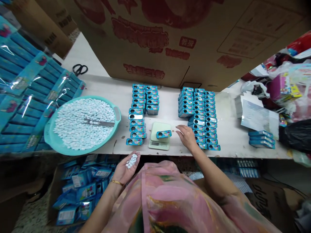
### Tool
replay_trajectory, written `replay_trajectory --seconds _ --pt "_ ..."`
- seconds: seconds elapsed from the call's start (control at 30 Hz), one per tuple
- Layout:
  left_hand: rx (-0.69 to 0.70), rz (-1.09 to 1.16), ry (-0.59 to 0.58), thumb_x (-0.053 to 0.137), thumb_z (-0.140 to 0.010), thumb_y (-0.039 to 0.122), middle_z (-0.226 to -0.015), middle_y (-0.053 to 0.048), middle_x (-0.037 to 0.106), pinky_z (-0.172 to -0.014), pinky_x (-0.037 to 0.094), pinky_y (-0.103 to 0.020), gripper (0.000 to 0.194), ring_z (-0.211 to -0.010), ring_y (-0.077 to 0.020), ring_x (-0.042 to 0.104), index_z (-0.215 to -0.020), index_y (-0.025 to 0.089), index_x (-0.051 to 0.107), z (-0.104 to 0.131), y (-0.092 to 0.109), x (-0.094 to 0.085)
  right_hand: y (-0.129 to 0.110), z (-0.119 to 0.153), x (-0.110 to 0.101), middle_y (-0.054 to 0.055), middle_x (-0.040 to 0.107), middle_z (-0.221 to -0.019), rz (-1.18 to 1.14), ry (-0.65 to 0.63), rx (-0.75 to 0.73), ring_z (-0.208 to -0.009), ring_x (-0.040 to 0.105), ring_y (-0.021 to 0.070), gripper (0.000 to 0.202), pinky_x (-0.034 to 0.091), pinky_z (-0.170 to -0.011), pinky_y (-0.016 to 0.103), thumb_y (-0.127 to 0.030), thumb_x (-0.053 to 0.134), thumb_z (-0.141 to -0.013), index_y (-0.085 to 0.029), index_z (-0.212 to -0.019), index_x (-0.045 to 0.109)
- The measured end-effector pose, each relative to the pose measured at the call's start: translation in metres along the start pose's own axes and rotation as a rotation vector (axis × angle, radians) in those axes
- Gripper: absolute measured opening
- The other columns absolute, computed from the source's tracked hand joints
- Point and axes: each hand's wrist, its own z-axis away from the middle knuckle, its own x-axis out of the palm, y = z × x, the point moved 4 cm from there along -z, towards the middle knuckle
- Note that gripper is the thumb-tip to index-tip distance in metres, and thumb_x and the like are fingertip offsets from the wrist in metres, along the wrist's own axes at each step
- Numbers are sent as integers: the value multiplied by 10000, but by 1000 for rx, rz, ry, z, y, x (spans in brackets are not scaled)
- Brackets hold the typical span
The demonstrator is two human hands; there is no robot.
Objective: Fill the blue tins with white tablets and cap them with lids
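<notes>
Nearest is the pink flowered garment (167, 194) of the person, close to the near edge of the counter (167, 100). Just before this edge the left hand (121, 169) is turned palm up, its fingers half curled, and in this cup it holds a small heap of white pellets (131, 161). Lower on the left, a carton (51, 204) with blue packets (86, 192) stands on the speckled floor (26, 213). The right hand (186, 136) is over the counter, half open, thumb and fingers apart; it appears to hold nothing, and its wrist partly covers the nearest tins. Just beside its fingertips, the blue tin (164, 134) lies on the pale scale (159, 145), near the middle of the near edge. Toward the left end is a turquoise tub (117, 115), full of similar pellets, with a metal blade (103, 123) in it; wrapped blue packs (36, 87) rise beyond. Tins stand in a left group (137, 124) and a right group (199, 119), and three are stacked near the right near corner, beside a black bag (295, 137). Farther, scissors (80, 69) lie at the left, and a large carton (170, 42) blocks most of the far edge
</notes>
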Motion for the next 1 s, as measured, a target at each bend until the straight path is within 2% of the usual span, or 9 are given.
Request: replay_trajectory --seconds 0.13,0.27,0.5,0.83,1.0 --pt "-8 -7 1 401 -751 26 -764 -135 636 -635 536 -260 198 -745 -177 623 -805 62 588 -1 1 5 -4 -1 3 74 565 -1050 -25 25 -23 -973 487 202 307 345 -845 351 -333 450 -818 -178 -1072 522" --pt "-12 -8 11 404 -749 24 -772 -129 637 -639 536 -255 199 -747 -171 622 -807 68 589 -1 1 9 -8 -2 8 84 531 -1109 -38 -10 -50 -1004 467 211 424 336 -863 361 -394 514 -769 -178 -1132 479" --pt "-30 -21 -10 397 -755 32 -779 -131 641 -639 536 -261 203 -752 -174 621 -812 67 589 -5 2 13 -10 0 22 76 501 -1153 -95 -99 -59 -1045 443 214 488 346 -878 365 -352 585 -720 -191 -1161 450" --pt "-24 -29 -29 415 -747 42 -777 -137 642 -643 534 -268 187 -744 -176 623 -806 70 591 -9 3 25 -1 2 57 71 499 -1151 -362 -228 104 -1048 467 196 534 380 -892 338 -226 611 -659 -188 -1160 430" --pt "-17 -23 -23 424 -741 41 -787 -138 643 -652 532 -275 188 -755 -179 621 -815 69 594 -13 4 23 5 4 70 40 564 -1024 -421 -274 214 -915 528 185 451 422 -800 338 -219 611 -648 -211 -1081 488"
